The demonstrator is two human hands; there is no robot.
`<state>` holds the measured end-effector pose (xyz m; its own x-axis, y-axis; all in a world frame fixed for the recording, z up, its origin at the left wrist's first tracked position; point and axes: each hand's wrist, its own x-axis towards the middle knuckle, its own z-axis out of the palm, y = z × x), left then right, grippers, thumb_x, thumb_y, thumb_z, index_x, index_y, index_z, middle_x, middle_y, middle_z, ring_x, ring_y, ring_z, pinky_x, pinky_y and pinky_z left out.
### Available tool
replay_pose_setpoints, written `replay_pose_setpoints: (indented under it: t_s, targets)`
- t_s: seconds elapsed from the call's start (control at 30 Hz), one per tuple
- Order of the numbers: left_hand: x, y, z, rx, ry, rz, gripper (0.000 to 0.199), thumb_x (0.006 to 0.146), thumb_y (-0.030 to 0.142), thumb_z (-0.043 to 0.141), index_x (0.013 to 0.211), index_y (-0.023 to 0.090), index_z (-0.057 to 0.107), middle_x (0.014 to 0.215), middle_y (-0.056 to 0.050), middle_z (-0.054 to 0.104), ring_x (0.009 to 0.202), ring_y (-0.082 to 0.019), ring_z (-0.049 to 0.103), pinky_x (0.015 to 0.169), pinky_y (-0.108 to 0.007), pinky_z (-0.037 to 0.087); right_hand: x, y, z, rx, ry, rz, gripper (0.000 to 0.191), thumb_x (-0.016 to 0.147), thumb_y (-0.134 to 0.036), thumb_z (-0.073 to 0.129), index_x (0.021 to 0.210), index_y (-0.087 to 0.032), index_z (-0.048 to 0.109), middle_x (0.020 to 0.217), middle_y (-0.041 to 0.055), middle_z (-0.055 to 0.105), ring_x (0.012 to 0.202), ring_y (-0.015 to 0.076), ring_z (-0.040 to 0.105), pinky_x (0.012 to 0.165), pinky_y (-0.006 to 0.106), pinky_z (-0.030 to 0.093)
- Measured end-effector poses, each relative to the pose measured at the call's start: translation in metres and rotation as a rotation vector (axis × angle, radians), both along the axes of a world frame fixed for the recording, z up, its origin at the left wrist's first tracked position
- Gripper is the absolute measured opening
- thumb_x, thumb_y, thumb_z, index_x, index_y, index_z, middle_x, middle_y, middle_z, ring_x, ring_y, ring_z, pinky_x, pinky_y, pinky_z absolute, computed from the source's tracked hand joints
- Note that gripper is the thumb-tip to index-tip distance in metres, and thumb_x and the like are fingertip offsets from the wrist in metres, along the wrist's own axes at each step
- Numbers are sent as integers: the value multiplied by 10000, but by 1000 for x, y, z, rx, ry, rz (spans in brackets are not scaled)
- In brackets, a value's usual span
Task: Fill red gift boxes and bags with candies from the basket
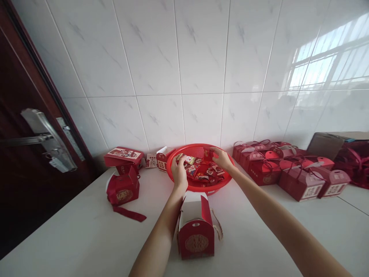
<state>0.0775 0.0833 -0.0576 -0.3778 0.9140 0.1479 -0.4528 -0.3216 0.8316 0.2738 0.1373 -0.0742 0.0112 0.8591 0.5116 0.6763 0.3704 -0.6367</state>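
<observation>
Head view: left hand (179,172) gripping a pale-and-red packet (189,164) over left side of red basket (198,188). Right hand (221,158) at basket's far right, fingers bent beside a dark red packet (208,152); small and dim there, can't tell if gripped. More wrapped packets (215,174) lie inside basket. Open red box (196,243) on table (86,234), near side, between forearms, rope handle at right. Red ribboned box (124,188) left; cluster of red boxes (265,171) right.
</observation>
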Motion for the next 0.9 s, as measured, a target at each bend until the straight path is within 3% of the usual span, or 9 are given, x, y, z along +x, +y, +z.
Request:
replay_pose_setpoints:
  t_s: [0.27,0.6,0.8,0.9]
  targets:
    - [-1,-1,7,-92,-154,20,111,643,253,661,710,192,598,719,17,622,643,-121,590,590,-233,496,0,-1,-2,7,9,79,674,678,20,487,1278,-225,674,1299,33,700,1241,223,640,1081,354,502]
    - [-2,1,6,-96,-121,32,107,639,268,649,702,205,591,715,10,616,651,-132,591,590,-246,498,-1,-7,1,-61,-98,67,719,680,60,425,1300,-220,659,1335,28,678,1270,201,612,1060,292,494]
    - [-3,0,4,-78,-61,15,164,632,317,648,732,209,577,724,16,612,674,-140,599,633,-263,502,-2,-7,-8,-255,-357,119,478,608,36,592,978,-213,763,999,59,765,979,269,702,803,274,537]
    - [-3,0,4,-86,-53,-3,178,633,319,653,754,212,578,726,20,611,683,-141,603,650,-268,504,-4,-7,-11,-311,-463,139,472,597,10,654,997,-221,748,1014,65,743,975,265,678,753,254,504]
